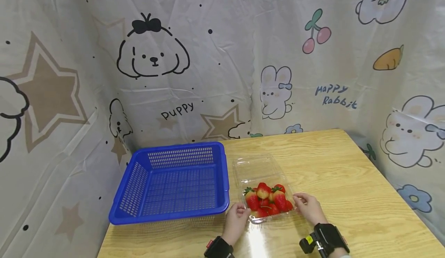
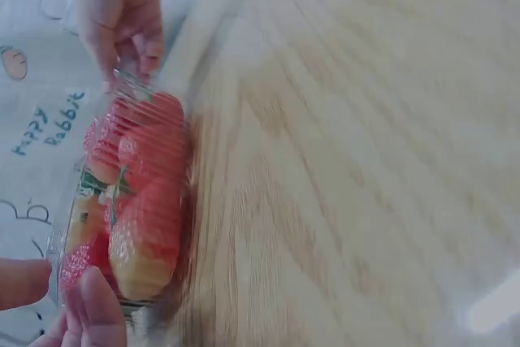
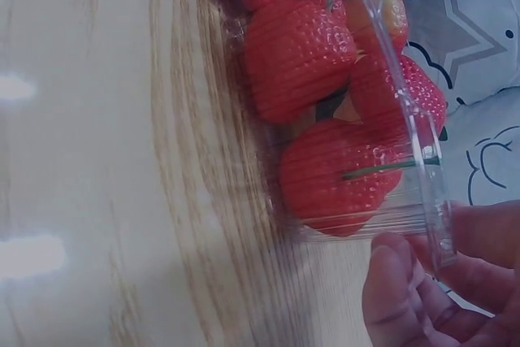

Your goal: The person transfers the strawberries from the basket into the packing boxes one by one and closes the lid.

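A clear plastic clamshell box (image 1: pixel 259 219) stands near the table's front edge with its lid (image 1: pixel 253 168) folded back open. It holds several red strawberries (image 1: pixel 265 201). My left hand (image 1: pixel 238 214) pinches the box's left edge, and its fingertips (image 2: pixel 91 313) show against the ribbed box (image 2: pixel 166 132) in the left wrist view. My right hand (image 1: pixel 307 207) pinches the right edge. In the right wrist view my right hand (image 3: pixel 439 286) has its thumb and fingers on either side of the box rim (image 3: pixel 410 132), beside the strawberries (image 3: pixel 299 54).
An empty blue slatted basket (image 1: pixel 184 148) sits just left of the box, its left side over the table edge. The wooden table (image 1: pixel 347 196) stretches right and back. A cartoon-print cloth (image 1: pixel 215 76) hangs close behind and on both sides.
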A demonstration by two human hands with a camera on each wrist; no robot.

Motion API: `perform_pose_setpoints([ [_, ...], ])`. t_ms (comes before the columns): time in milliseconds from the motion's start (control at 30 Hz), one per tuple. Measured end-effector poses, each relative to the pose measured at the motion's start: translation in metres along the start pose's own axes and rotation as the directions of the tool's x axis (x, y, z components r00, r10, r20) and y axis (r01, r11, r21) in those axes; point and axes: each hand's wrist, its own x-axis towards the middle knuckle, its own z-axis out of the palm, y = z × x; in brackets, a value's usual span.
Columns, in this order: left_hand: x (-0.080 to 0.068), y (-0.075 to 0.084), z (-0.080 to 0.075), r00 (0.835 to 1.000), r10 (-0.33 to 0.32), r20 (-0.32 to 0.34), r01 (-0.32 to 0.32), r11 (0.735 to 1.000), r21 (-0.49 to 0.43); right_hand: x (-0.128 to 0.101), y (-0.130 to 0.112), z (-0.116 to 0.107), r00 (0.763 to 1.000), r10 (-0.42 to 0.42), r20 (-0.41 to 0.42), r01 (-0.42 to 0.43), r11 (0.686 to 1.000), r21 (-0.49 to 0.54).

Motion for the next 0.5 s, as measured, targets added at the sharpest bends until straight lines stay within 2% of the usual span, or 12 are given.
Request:
perform_pose_setpoints([
  [67,0.000,0.000,0.001,0.999,-0.046,0.010,0.047,0.993,-0.106,0.000,-0.001,-0.001,1.000,0.005,0.023,-0.004,1.000,-0.017],
  [167,-0.001,0.001,0.001,0.996,-0.082,0.032,0.087,0.975,-0.204,0.004,-0.006,-0.007,0.995,-0.014,0.097,0.021,0.997,-0.072],
  [267,-0.001,0.001,0.001,0.993,-0.107,0.051,0.117,0.963,-0.243,0.014,-0.017,-0.020,0.982,-0.055,0.179,0.080,0.988,-0.133],
  [333,-0.001,0.001,0.000,0.990,-0.127,0.064,0.140,0.954,-0.264,0.026,-0.026,-0.030,0.975,-0.082,0.205,0.116,0.980,-0.161],
  [500,0.001,-0.001,-0.001,0.982,-0.167,0.086,0.186,0.933,-0.309,0.061,-0.055,-0.046,0.970,-0.154,0.191,0.205,0.936,-0.286],
])
